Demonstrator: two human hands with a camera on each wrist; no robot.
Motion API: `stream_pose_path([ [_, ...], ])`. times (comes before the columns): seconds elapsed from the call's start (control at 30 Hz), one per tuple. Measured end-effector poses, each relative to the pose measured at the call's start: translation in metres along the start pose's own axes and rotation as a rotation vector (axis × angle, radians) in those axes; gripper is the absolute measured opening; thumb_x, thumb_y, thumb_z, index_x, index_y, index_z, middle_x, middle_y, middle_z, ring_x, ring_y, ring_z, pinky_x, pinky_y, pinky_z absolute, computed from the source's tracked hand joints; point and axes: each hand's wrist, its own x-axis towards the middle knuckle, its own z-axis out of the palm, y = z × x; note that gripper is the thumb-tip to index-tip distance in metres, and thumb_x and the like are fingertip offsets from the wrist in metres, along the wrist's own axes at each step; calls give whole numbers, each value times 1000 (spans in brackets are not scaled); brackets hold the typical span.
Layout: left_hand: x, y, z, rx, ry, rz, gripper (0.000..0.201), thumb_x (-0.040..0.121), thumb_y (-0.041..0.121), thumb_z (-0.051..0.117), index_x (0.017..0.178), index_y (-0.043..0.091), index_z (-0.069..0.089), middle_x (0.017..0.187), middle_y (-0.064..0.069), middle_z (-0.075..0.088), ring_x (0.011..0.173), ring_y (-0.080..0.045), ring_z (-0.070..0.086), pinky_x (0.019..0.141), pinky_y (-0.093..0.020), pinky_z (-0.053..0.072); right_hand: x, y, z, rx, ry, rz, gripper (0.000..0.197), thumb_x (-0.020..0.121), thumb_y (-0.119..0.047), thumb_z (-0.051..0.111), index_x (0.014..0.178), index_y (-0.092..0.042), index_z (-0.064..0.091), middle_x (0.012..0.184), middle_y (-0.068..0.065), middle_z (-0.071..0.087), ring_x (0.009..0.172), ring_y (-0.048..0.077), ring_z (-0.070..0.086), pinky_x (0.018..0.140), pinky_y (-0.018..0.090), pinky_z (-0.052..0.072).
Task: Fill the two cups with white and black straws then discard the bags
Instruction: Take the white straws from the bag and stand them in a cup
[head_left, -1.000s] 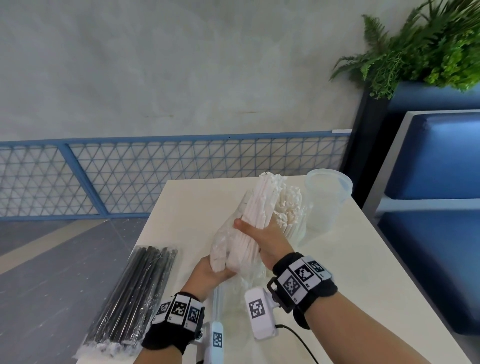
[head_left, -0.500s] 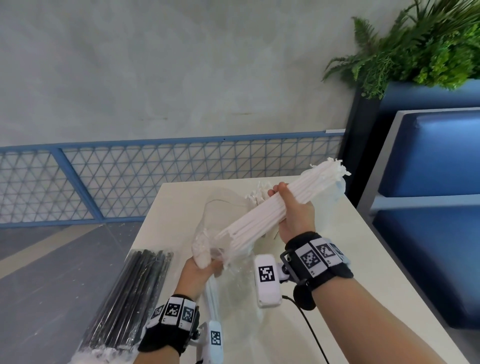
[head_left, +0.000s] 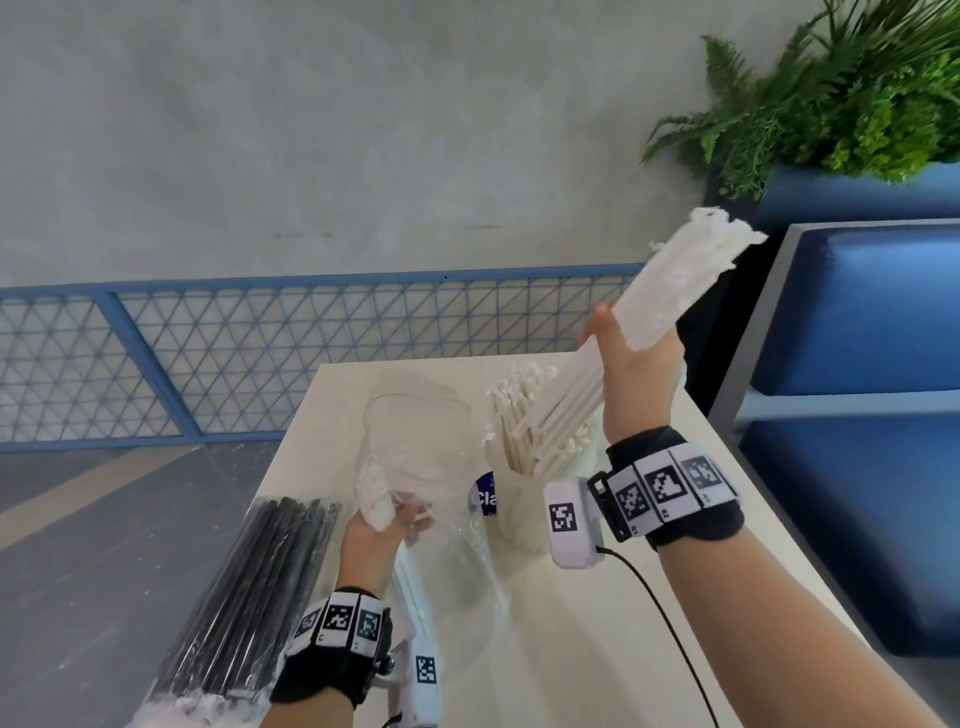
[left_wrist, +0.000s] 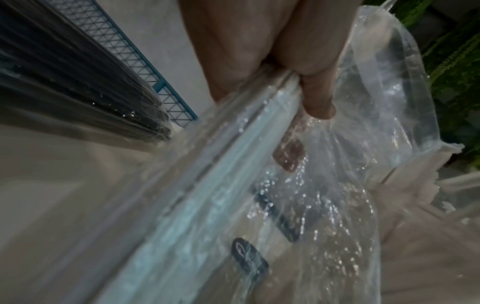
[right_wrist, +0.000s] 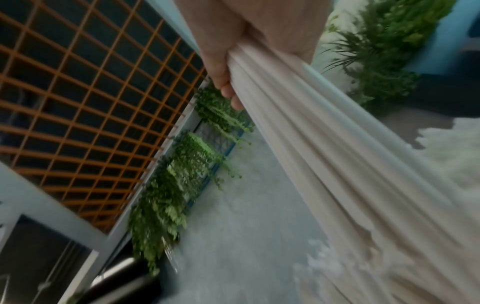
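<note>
Here the white straws (head_left: 670, 291) sit in the right hand (head_left: 636, 364) — clasped mid-length.

Black bands wrap both my wrists, ringed with white tiles of black square codes — a white camera pod (head_left: 570, 522) hangs from each, the right trailing a thin black cable (head_left: 660, 608).

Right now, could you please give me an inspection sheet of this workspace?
Surface: white table, bare toward the near right.
Job's things: white straws in right hand; more stand in cup; clear bag in left hand; black straws bagged, at table's left edge.
Clutter: nothing seen.
Grippers: both hands grip, above the table.
Cables: black cable from right wrist camera.
Surroundings: blue railing, plant, blue seat.
</note>
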Motion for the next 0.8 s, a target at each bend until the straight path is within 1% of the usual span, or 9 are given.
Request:
stream_pose_path([
  [0.07, -2, 1, 1, 11, -12, 5, 10, 86, 0, 59, 80, 8, 61, 66, 0, 73, 60, -17, 69, 60, -28, 47, -4, 9, 6, -110, -98, 18, 26, 82, -24, 66, 81, 3, 64, 73, 1, 62, 66, 7, 56, 58, 10, 42],
  [0.13, -4, 3, 3, 18, -23, 12, 9, 86, 1, 59, 81, 8, 62, 68, -1, 74, 61, -17, 70, 62, -29, 47, -10, 20, 11, -181, -191, 89, 21, 80, -25, 69, 83, -5, 65, 74, -3, 62, 68, 6, 56, 58, 13, 41],
  [0.23, -7, 5, 5, 25, -33, 16, 9, 86, 1, 59, 81, 8, 61, 73, -7, 71, 58, -13, 69, 60, -27, 46, -14, 23, 15, -165, -198, 140, 17, 77, -21, 72, 84, -19, 57, 77, -7, 58, 70, 4, 55, 59, 16, 43],
  [0.3, -8, 6, 5, 19, -36, 18, 9, 86, 1, 59, 81, 8, 61, 74, -7, 70, 57, -12, 69, 59, -26, 45, -14, 16, 17, -121, -163, 68, 28, 77, -17, 72, 94, -21, 50, 77, -12, 55, 67, -4, 55, 58, 9, 43],
  [0.4, -8, 6, 6, 7, -36, 11, 9, 86, 1, 59, 80, 8, 61, 65, 0, 72, 55, -12, 68, 60, -29, 43, -14, 9, 20, -73, -150, -56, 41, 83, -12, 65, 114, -22, 41, 81, -16, 53, 65, -13, 55, 57, 7, 44],
  [0.5, -8, 5, 7, 10, -49, 13, 7, 86, 2, 59, 82, 7, 61, 66, -1, 73, 58, -14, 69, 65, -32, 46, -17, 19, 24, -131, -246, -83, 45, 89, -9, 55, 129, -18, 35, 84, -15, 56, 62, -7, 59, 55, 5, 43],
  [0.63, -5, 1, 7, 19, -56, -8, 5, 86, 4, 59, 83, 8, 62, 68, -1, 74, 60, -17, 70, 68, -35, 47, -20, 42, 22, -234, -350, -6, 39, 90, -6, 51, 127, -13, 38, 84, -18, 53, 68, -1, 57, 55, 8, 43],
  [0.73, -3, 0, 7, 18, -54, -16, 5, 87, 4, 59, 84, 7, 61, 67, -1, 74, 60, -17, 70, 69, -35, 47, -18, 54, 17, -270, -355, 72, 42, 89, -7, 53, 129, -12, 40, 81, -13, 53, 69, 1, 52, 51, 3, 39],
  [0.8, -3, 1, 8, 13, -58, -19, 5, 86, 3, 59, 84, 6, 61, 67, -2, 74, 60, -17, 70, 69, -35, 47, -14, 56, 16, -281, -356, 95, 38, 89, -9, 55, 125, -11, 44, 80, -12, 53, 70, 8, 53, 51, 1, 38],
])
